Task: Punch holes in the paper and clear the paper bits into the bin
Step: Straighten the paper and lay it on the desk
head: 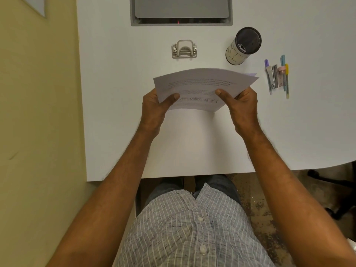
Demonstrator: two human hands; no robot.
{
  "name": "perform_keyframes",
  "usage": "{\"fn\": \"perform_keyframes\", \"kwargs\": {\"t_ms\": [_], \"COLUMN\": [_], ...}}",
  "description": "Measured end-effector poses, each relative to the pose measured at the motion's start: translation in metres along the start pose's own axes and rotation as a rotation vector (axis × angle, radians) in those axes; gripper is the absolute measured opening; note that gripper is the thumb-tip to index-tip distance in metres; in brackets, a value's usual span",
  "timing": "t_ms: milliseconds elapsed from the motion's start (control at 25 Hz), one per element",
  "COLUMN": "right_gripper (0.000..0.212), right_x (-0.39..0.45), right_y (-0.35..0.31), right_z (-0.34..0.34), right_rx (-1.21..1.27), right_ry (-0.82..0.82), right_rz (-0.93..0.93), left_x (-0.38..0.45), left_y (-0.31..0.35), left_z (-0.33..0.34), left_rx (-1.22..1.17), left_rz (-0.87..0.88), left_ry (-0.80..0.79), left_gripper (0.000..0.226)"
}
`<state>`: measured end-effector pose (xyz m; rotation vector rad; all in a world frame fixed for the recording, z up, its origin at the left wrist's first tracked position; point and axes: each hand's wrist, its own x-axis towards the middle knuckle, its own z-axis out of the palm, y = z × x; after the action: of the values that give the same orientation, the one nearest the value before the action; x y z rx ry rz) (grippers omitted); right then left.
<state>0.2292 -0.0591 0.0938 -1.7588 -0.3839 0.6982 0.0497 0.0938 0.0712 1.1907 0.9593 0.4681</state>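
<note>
A thin stack of printed paper (202, 83) is held above the middle of the white table (115, 112), bowed upward. My left hand (154, 106) grips its left near corner, thumb on top. My right hand (240, 105) grips its right near side, thumb on top too. A metal two-hole punch (184, 49) sits on the table beyond the paper, apart from it. To the right of the punch stands a small round bin (243, 46) with a dark inside and some white bits at the bottom.
Several pens and a small metal tool (277, 76) lie at the right of the table. A grey cable hatch (181, 11) is set into the far edge. A yellow wall runs along the left. Chair legs (331, 182) stand on the floor at the right.
</note>
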Motion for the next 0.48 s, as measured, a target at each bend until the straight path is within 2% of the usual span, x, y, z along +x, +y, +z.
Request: {"fn": "perform_keyframes", "kwargs": {"t_ms": [480], "right_gripper": [0.028], "right_x": [0.001], "right_y": [-0.015], "right_z": [-0.012], "right_rx": [0.052], "right_ry": [0.036], "right_rz": [-0.029], "left_x": [0.004], "left_y": [0.015], "left_z": [0.010], "left_rx": [-0.028], "left_rz": [0.032], "left_ry": [0.038], "left_gripper": [0.031]}}
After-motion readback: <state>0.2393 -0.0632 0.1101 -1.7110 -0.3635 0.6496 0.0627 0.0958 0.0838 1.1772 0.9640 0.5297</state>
